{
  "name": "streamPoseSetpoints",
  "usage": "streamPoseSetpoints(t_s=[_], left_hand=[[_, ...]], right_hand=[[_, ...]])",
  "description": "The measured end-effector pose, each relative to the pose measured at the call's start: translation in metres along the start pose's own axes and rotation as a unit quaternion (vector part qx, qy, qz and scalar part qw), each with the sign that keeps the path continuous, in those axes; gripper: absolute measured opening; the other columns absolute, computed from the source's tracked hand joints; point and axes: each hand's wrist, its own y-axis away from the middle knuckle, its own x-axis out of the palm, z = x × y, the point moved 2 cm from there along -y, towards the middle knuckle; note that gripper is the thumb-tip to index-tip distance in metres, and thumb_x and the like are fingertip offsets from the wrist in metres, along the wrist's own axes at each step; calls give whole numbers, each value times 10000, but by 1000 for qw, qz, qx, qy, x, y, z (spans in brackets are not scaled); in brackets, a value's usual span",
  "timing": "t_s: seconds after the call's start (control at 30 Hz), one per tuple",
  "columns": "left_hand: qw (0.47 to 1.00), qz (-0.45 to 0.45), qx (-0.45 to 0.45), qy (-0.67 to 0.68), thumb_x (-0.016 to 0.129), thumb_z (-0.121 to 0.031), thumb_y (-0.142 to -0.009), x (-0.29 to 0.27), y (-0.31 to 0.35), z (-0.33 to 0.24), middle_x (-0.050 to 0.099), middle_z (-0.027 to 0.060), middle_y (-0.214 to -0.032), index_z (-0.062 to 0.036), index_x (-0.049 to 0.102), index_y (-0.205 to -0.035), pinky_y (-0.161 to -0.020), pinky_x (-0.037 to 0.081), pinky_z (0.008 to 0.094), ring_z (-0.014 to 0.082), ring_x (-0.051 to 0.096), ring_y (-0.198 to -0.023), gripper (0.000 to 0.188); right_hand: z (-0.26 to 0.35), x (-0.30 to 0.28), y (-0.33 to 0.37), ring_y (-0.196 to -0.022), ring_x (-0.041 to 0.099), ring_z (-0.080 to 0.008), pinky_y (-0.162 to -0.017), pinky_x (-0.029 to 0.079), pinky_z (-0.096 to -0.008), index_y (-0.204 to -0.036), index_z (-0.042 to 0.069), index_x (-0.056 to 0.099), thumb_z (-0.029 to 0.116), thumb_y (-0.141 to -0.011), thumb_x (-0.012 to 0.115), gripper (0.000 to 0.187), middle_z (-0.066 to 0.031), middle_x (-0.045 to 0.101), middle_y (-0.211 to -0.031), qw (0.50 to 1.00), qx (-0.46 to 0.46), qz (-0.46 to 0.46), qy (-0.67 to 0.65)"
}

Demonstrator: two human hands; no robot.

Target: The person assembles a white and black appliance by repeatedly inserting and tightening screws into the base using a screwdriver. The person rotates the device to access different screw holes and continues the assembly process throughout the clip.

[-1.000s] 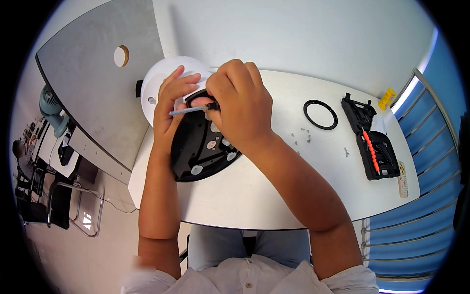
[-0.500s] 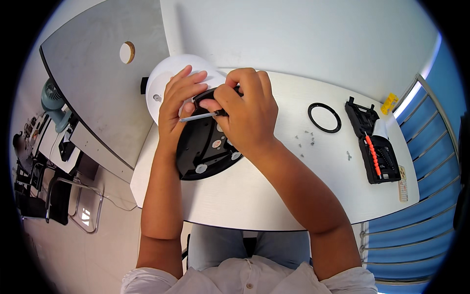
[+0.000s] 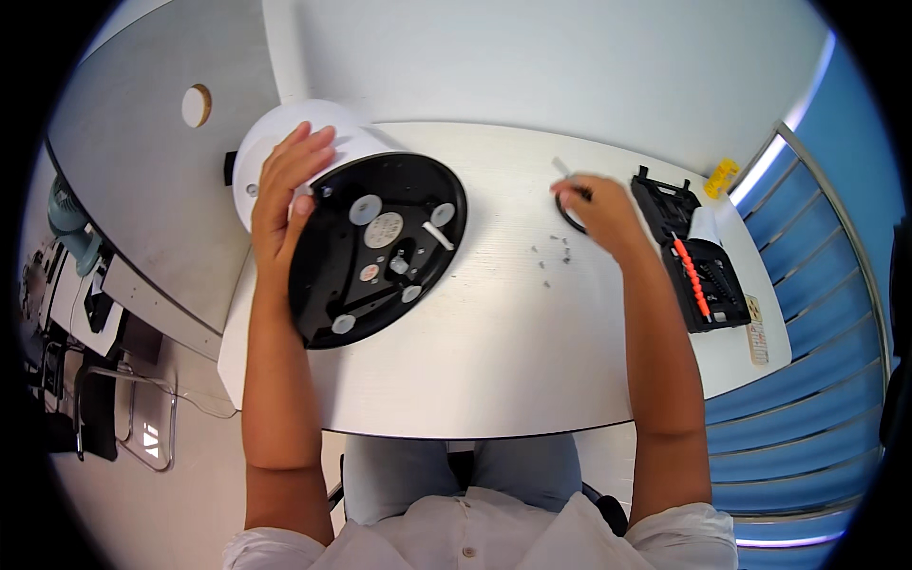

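Note:
A white rounded appliance (image 3: 328,133) lies on its side at the left of the table, its black oval-looking base (image 3: 323,256) facing me. Round pale pads, labels and a short white strip (image 3: 438,236) show on the base. My left hand (image 3: 285,185) is open, its outstretched fingers lying along the white housing and its thumb at the base's rim. Out to the right, my right hand (image 3: 603,214) is closed around a screwdriver (image 3: 561,166), whose blurred shaft points up and left. Behind that hand, a black ring (image 3: 567,218) is partly hidden.
Several small screws (image 3: 551,256) lie scattered mid-table. Farther right are an open black tool case (image 3: 722,294) with an orange flexible shaft (image 3: 691,275), a yellow item (image 3: 721,178) and a pale remote-like strip (image 3: 756,332). A metal railing (image 3: 826,247) borders the table's right side.
My right hand has moved away from the base to the right with the screwdriver, uncovering the base. My left hand stays against the housing. The whole view has shifted slightly.

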Motion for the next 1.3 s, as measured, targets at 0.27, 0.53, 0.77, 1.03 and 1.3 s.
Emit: streamPoseSetpoints(t_s=[0.27,0.53,0.77,1.03,1.3], left_hand=[[1000,-1,-8,-21,406,-344,-983,-3,2,0,581,131,-1292,-35,621,-1183,-1114,273,429,305,437,-1310,426],[1000,-1,-17,-14,402,-320,-993,-1,2,-6,580,127,-1289,-27,615,-1184,-1117,272,432,302,429,-1318,410],[1000,-7,12,14,445,-302,-964,-3,3,5,583,144,-1284,-23,617,-1189,-1113,271,427,315,434,-1310,398],[999,-14,-19,27,476,-317,-940,-2,3,1,593,118,-1278,-56,641,-1169,-1114,269,429,304,419,-1321,384],[1000,-10,-9,24,488,-370,-942,-4,2,4,599,110,-1270,-72,653,-1149,-1107,276,432,306,423,-1319,399]], right_hand=[[-48,43,17,-774,608,-256,-671,469,-365,-870,74,694,174,-840,642,116,-83,628,-819,997,-7,72,33],[-25,70,22,-848,608,-267,-721,493,-381,-844,42,649,264,-837,677,223,-92,614,-861,977,62,56,194],[-31,74,22,-862,612,-287,-739,493,-398,-869,45,625,195,-839,669,159,-109,629,-872,973,16,69,220],[-25,65,24,-756,613,-335,-682,478,-413,-831,-9,609,83,-820,662,106,-162,638,-797,990,-33,70,119],[-24,64,24,-736,607,-327,-674,476,-383,-832,-20,626,8,-801,601,48,-183,636,-816,992,-2,104,78]])
